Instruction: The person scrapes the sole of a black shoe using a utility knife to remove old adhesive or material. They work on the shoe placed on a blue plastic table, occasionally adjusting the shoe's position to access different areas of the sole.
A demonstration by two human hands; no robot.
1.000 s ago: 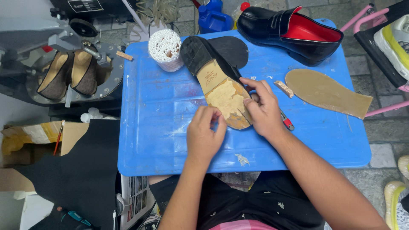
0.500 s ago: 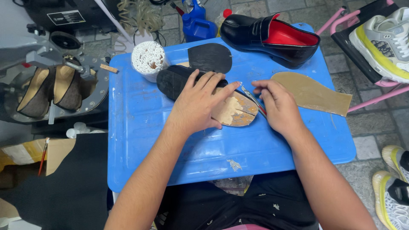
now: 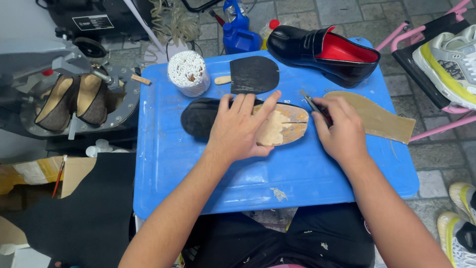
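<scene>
A black shoe turned sole-up (image 3: 198,118) lies across the blue tabletop (image 3: 297,173), its worn tan forepart (image 3: 285,126) pointing right. My left hand (image 3: 243,128) lies flat on the middle of the sole, fingers spread. My right hand (image 3: 339,130) sits just right of the toe and grips a thin dark knife-like tool (image 3: 311,104), its tip near the sole's front edge. A tan insole piece (image 3: 379,119) lies just beyond my right hand. A black sole patch (image 3: 254,74) rests behind the shoe.
A black loafer with red lining (image 3: 325,52) stands at the back right. A white cup of sticks (image 3: 187,73) is at the back left, a blue bottle (image 3: 237,30) behind. Shoe lasts on a machine (image 3: 69,99) sit left; a sneaker on a pink rack (image 3: 446,59) right.
The shoe has been turned from lying diagonal to lying crosswise. My left hand moved onto the sole and flattened. My right hand shifted right of the toe with the tool.
</scene>
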